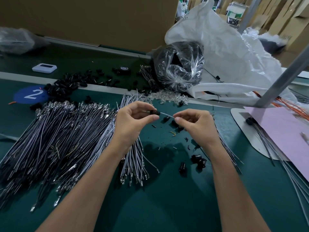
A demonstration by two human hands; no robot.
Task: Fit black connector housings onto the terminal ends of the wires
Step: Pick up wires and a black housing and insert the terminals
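The left hand (133, 119) pinches a black housing (154, 112) between thumb and forefinger, with the other fingers curled. The right hand (195, 123) pinches a white wire (167, 115) between thumb and forefinger, just right of the housing. The wire runs straight from the right fingertips into the right end of the housing. Its terminal is not visible. Both hands are over the green table (167, 206).

Positions relative to the housing:
- Left and nearer the person: a large pile (58, 139) of dark wires with metal terminals, fanned across the table.
- Directly nearer the person, under the left wrist: a bundle (135, 158) of white wires, terminals pointing toward the person.
- Nearer the person and to the right: spares (198, 159), loose black housings lying on the table.
- Far left and behind: a heap (63, 86) of black housings, touching a blue disc (31, 95) marked 2.
- Behind and right: a clear bag (180, 67) of black parts, against a white sack (234, 52).
- Far right: a pink sheet (284, 131).
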